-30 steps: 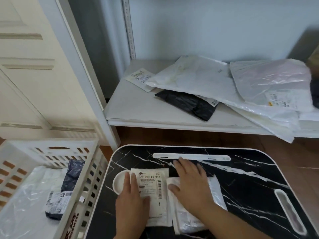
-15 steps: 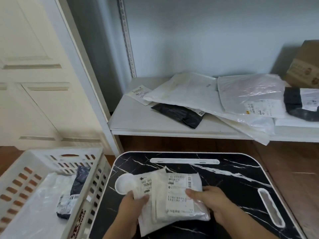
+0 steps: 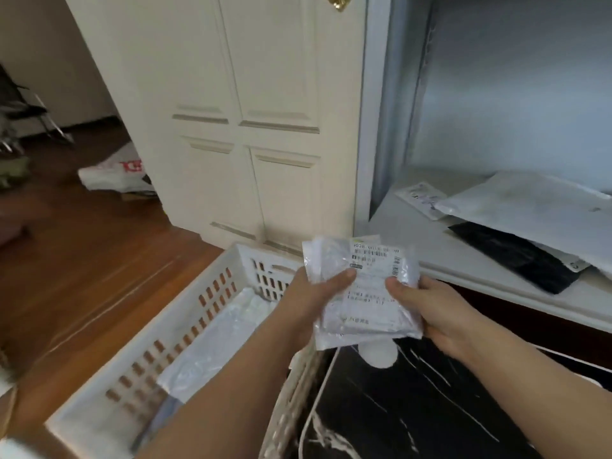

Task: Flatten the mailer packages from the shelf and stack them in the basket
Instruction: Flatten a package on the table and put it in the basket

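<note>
I see left hand (image 3: pixel 309 294) and right hand (image 3: pixel 440 313) each pinching a side of the small white mailers (image 3: pixel 361 286), held above the basket (image 3: pixel 212 289) rim, beside the black tray table (image 3: pixel 430 409).

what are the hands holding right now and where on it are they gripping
Both hands hold a small stack of flattened white mailer packages: the left hand pinches its left edge, the right hand its right edge, thumbs on top.

A home room: panelled cream door (image 3: pixel 251 127), wooden floor (image 3: pixel 82 260), white shelf (image 3: pixel 463 260).
</note>
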Motion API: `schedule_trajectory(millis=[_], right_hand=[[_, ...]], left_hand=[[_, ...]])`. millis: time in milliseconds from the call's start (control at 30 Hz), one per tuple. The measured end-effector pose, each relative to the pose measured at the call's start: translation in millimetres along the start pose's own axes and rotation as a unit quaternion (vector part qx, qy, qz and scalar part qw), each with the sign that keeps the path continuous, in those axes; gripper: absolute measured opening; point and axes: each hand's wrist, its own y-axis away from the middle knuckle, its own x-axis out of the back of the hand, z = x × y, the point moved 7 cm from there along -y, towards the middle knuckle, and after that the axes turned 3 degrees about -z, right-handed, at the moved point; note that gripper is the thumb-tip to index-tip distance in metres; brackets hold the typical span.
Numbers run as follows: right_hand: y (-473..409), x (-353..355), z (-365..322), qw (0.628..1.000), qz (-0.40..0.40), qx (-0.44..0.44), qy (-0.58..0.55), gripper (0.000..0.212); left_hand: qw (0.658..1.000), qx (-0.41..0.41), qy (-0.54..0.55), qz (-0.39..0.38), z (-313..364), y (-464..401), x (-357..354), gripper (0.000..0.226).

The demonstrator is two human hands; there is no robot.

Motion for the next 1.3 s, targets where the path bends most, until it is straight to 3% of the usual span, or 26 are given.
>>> schedule_trajectory(millis=[100,233,300,367,467,533,567,600,700,767,867,1100,1233,1300], right_hand=[[-27.8,-71.3,2.0,0.993,-0.025,0.037,0.108,0.04],[-61.6,-153.4,28.5,0.979,-0.109,0.054,0.165,0.06],[-79.0,-179.5,52.5,0.972,-0.131,0.037,0.193,0.056],[-93.5,-192.7,67.6,0.965,-0.121,0.044,0.228,0.052],[-121.4,-196.4,74.4,0.953,-0.076,0.058,0.287,0.067],[-138.8,-188.8,77.5,0.937,-0.043,0.055,0.343,0.07],[-145.9,-183.5,80.4,0.91,-0.033,0.059,0.409,0.065],[-152.7,-178.6,85.6,0.859,-0.027,0.062,0.507,0.058],[-162.3,-165.8,111.1,0.651,-0.036,0.054,0.756,0.049],[-161.8,-161.4,127.5,0.587,-0.05,0.064,0.805,0.044],[-162.1,-160.7,129.2,0.598,-0.022,0.095,0.795,0.043],[-177.5,-159.2,137.4,0.541,-0.024,0.042,0.84,0.062],[-184.4,-156.9,142.8,0.532,-0.013,0.028,0.846,0.08],[-186.1,-156.1,144.3,0.53,-0.01,0.023,0.848,0.083]], left_hand=[[0.999,-0.015,0.004,0.038,2.2,12.9,64.9,0.05],[0.993,0.022,0.062,0.101,-12.9,28.4,151.0,0.043],[0.988,0.043,0.089,0.119,-25.9,30.4,185.5,0.041],[0.982,0.062,0.115,0.133,-42.8,28.4,206.4,0.04],[0.976,0.076,0.153,0.131,-68.8,13.5,217.8,0.043],[0.964,0.08,0.185,0.171,-92.4,-2.1,229.3,0.038],[0.952,0.089,0.203,0.212,-109.2,-11.8,239.3,0.038],[0.934,0.103,0.225,0.256,-127.7,-21.6,250.1,0.039],[0.884,0.137,0.277,0.351,-179.2,-51.5,275.4,0.048],[0.866,0.165,0.269,0.388,-205.6,-70.4,285.1,0.052],[0.863,0.188,0.236,0.405,-225.0,-103.4,293.3,0.052],[0.862,0.177,0.158,0.449,-211.0,-147.5,300.5,0.06],[0.825,0.239,0.03,0.512,-210.2,-134.0,308.9,0.091],[0.822,0.262,-0.036,0.504,-210.4,-131.1,302.9,0.098]])
